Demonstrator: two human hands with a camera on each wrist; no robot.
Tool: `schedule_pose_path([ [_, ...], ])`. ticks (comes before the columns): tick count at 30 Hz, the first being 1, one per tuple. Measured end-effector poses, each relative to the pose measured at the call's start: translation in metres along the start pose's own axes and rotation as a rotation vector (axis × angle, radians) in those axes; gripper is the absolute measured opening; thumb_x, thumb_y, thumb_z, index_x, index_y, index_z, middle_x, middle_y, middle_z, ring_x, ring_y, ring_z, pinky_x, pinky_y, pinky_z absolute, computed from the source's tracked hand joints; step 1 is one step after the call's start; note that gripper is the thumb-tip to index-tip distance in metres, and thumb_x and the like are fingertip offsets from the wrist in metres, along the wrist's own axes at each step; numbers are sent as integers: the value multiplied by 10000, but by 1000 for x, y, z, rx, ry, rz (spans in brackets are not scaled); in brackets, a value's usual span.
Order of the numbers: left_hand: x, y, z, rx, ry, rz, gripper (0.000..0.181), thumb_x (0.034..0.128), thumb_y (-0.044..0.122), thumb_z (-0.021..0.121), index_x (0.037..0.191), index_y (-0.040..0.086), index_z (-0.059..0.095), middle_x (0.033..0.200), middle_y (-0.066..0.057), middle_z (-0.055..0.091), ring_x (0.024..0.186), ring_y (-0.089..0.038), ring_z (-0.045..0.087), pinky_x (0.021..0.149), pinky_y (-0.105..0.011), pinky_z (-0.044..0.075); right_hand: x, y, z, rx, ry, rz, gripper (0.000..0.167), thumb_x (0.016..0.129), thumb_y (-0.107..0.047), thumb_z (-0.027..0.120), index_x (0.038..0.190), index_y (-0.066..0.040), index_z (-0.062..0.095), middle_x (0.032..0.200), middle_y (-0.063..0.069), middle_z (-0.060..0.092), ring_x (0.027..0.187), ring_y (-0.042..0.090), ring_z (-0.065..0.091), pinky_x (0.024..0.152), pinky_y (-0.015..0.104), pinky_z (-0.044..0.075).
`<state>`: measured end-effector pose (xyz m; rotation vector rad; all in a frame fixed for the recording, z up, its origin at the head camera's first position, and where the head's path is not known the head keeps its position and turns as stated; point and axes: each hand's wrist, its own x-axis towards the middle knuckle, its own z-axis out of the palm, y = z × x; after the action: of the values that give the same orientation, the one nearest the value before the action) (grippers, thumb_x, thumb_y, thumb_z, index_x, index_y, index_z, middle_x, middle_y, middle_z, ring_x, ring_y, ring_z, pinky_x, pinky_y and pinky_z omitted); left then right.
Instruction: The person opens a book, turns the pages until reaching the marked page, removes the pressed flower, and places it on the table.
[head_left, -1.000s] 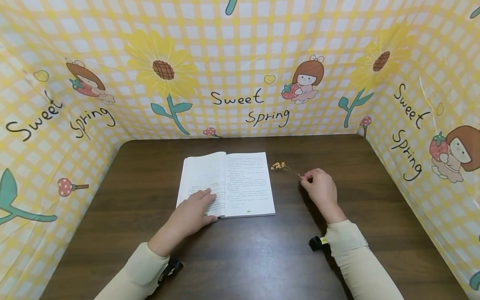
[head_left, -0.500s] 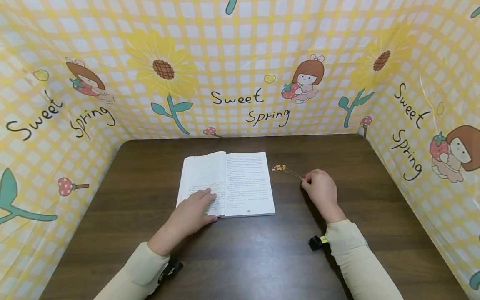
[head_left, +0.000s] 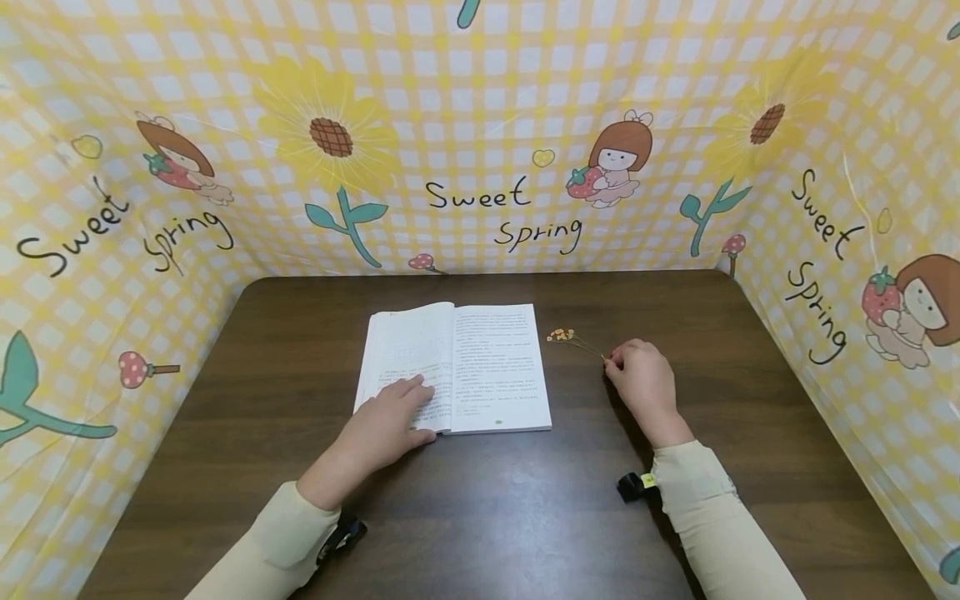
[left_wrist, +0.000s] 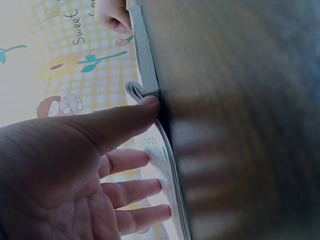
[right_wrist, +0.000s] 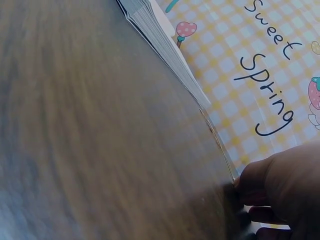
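Note:
An open book [head_left: 498,358] with printed pages lies on the dark wooden table. On its left page rests my left hand [head_left: 386,423], fingers outstretched; in the left wrist view the thumb [left_wrist: 120,122] lies at the book's lower edge near the spine while the other fingertips touch the page. Right of the book, my right hand [head_left: 642,385] pinches the thin stem end of a small dried flower sprig [head_left: 561,335]. Its yellow-orange blossoms point left toward the book. The right wrist view shows the stem [right_wrist: 223,154] running from the fingertips, low along the tabletop.
The brown table [head_left: 487,517] reaches to a yellow checked cloth [head_left: 480,108] hung along the back and both sides. A black wrist device [head_left: 633,487] sits by the right sleeve, and another [head_left: 342,537] by the left.
The sprig and right hand have shifted very slightly right, away from the book. My left hand stays in place on the page.

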<state>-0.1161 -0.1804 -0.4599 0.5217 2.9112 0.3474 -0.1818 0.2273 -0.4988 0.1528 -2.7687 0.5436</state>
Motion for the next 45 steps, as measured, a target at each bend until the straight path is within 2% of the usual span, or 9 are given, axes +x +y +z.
schedule_pose_path([
  [2, 0, 0, -1, -1, -7, -5, 690, 901, 383, 784, 1480, 96, 542, 1593, -158, 437, 1458, -401, 415, 1120, -608, 392, 0, 0, 0, 11, 0, -1, 157, 908, -157, 740, 788, -63, 775, 997, 106, 739, 968, 328, 667, 863, 512, 551],
  [5, -1, 1, -1, -4, -6, -4, 691, 899, 381, 787, 1479, 95, 543, 1593, -156, 439, 1456, -399, 418, 1119, -606, 394, 1, 1, -1, 29, -15, 8, 169, 925, -181, 735, 840, -46, 788, 1005, 123, 741, 977, 345, 662, 884, 517, 545],
  [12, 1, 0, 0, 5, 7, 2, 697, 891, 385, 794, 1478, 102, 546, 1589, -149, 446, 1448, -390, 431, 1113, -589, 409, 5, -5, -12, 73, -120, 60, 289, 990, -331, 667, 1025, -71, 789, 1093, 150, 732, 1001, 353, 678, 832, 527, 553],
  [16, 1, 0, 1, 7, -4, -2, 721, 875, 382, 810, 1484, 107, 539, 1598, -143, 435, 1458, -382, 421, 1118, -590, 402, 7, -10, -17, 98, -141, 69, 291, 1009, -337, 639, 1102, -91, 763, 1192, 154, 702, 1049, 353, 678, 844, 536, 551],
  [23, -1, 1, -1, 2, 3, 3, 741, 845, 352, 841, 1471, 95, 542, 1591, -154, 441, 1456, -376, 424, 1118, -586, 404, 10, -23, -24, 153, -104, 8, 250, 1011, -295, 646, 1132, -103, 752, 1256, 127, 685, 1068, 332, 670, 874, 527, 538],
  [29, -2, 1, -1, -16, 76, 31, 750, 806, 304, 885, 1435, 76, 546, 1544, -188, 479, 1401, -388, 481, 1059, -556, 471, 9, -39, -31, 195, -124, -42, 249, 1008, -303, 656, 1131, -111, 757, 1295, 91, 674, 1162, 321, 642, 925, 535, 529],
  [36, -2, 2, 0, -14, 128, 46, 759, 761, 279, 922, 1397, 87, 555, 1511, -199, 490, 1364, -407, 494, 987, -556, 514, 3, -53, -33, 169, -162, -101, 258, 1004, -318, 662, 1138, -117, 754, 1322, 75, 663, 1211, 308, 619, 956, 520, 525],
  [45, -2, 2, 3, -10, 156, 50, 767, 754, 268, 924, 1398, 93, 548, 1519, -200, 470, 1383, -409, 458, 992, -573, 501, -2, -61, -31, 144, -155, -175, 230, 981, -283, 696, 1121, -111, 759, 1285, 72, 679, 1200, 302, 627, 961, 499, 530],
])
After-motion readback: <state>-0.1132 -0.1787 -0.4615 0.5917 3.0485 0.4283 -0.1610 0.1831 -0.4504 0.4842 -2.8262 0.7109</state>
